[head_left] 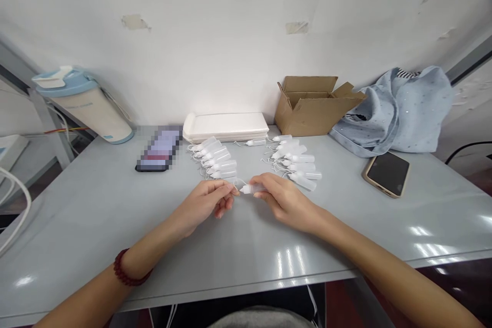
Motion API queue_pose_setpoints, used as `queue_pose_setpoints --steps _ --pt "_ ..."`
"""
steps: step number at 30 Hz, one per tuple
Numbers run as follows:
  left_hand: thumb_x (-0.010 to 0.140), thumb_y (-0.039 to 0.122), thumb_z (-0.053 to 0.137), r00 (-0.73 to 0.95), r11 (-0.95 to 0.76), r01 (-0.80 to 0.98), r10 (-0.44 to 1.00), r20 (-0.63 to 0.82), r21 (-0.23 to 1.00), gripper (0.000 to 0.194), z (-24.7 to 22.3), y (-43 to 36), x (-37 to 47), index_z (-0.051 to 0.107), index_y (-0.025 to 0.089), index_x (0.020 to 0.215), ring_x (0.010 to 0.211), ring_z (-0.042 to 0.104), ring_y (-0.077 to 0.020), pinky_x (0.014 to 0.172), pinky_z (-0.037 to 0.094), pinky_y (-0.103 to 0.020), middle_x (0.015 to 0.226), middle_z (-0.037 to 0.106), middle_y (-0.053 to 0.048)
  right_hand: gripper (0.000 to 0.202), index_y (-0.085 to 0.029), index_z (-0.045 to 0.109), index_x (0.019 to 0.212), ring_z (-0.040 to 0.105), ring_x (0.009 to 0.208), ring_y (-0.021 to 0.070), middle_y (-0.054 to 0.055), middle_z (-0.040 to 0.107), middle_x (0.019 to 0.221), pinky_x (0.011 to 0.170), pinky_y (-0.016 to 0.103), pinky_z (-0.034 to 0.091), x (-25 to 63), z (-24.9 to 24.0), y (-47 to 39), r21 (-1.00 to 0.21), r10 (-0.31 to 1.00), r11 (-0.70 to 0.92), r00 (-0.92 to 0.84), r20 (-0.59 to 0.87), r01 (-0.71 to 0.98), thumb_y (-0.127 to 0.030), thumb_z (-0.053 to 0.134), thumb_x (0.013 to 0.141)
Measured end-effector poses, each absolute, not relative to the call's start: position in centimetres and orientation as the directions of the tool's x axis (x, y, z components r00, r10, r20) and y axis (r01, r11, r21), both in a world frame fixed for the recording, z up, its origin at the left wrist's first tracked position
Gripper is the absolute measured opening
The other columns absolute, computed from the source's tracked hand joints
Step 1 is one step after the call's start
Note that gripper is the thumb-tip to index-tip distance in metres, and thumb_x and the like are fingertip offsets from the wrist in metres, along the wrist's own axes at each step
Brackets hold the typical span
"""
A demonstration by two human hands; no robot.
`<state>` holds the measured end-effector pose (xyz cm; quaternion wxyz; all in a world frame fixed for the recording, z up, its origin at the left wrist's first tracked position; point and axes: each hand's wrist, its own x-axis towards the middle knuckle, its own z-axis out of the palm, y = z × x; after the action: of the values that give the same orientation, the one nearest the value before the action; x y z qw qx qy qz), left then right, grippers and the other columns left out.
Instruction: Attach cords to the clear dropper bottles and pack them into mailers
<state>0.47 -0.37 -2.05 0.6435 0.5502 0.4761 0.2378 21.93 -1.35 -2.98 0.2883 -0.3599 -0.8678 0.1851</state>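
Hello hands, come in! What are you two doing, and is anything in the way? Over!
Right hand gripping small bottle. Left hand pinched at its tip. Bottle groups just beyond, not blocking.

- One wide view looked out from the person's head, above the near side of the table (pixel 215 266).
- It faced forward and down, across the tabletop to the wall (pixel 230 56) behind.
- The left hand (pixel 213 197) and right hand (pixel 282 197) were within arm's reach, near mid-frame.
- Both forearms ran in from the lower corners, closer to the lens.
- A strip of grey clothing (pixel 261 319) at the bottom edge marked the wearer's own side.
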Motion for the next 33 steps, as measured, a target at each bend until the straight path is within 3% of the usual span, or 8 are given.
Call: queue_pose_setpoints --steps 11,22,29,33 --pt "0.084 0.039 0.054 0.441 0.171 0.281 0.851 -0.285 0.945 0.030 -1.7 -0.7 0.6 0.053 0.017 0.065 0.047 0.040 -0.0072 0.051 0.032 -0.022 0.056 0.048 0.006 0.021 -0.016 0.047 0.109 0.059 0.086 0.0207 0.012 0.062 0.095 0.071 0.035 0.052 21.4 -3.2 -1.9 -0.520 0.723 0.684 -0.571 0.389 0.512 -0.009 0.039 0.090" --pt "0.086 0.038 0.052 0.464 0.138 0.331 0.837 -0.289 0.933 0.027 -2.1 -0.8 0.4 0.054 0.016 0.070 0.047 0.042 -0.0074 0.049 0.032 -0.021 0.057 0.051 0.006 0.022 -0.016 0.046 0.107 0.059 0.084 0.0205 0.011 0.061 0.091 0.070 0.033 0.052 20.9 -3.9 -2.4 -0.524 0.718 0.691 -0.559 0.414 0.498 -0.006 0.037 0.088" --pt "0.086 0.040 0.051 0.484 0.174 0.343 0.809 -0.333 0.923 0.032 -2.0 -0.4 0.2 0.053 0.015 0.066 0.049 0.045 -0.0077 0.052 0.035 -0.022 0.060 0.053 0.005 0.020 -0.016 0.047 0.108 0.060 0.087 0.0200 0.011 0.062 0.096 0.072 0.034 0.051 21.2 -3.8 -1.6 -0.558 0.735 0.661 -0.584 0.344 0.502 -0.009 0.038 0.090" --pt "0.087 0.042 0.048 0.492 0.222 0.328 0.790 -0.367 0.918 0.031 -1.9 0.1 -0.2 0.061 0.015 0.078 0.052 0.048 -0.0091 0.055 0.038 -0.023 0.065 0.057 0.002 0.021 -0.017 0.047 0.109 0.059 0.092 0.0206 0.011 0.061 0.100 0.075 0.036 0.051 21.4 -3.8 -1.3 -0.561 0.739 0.653 -0.589 0.328 0.508 -0.010 0.038 0.091"
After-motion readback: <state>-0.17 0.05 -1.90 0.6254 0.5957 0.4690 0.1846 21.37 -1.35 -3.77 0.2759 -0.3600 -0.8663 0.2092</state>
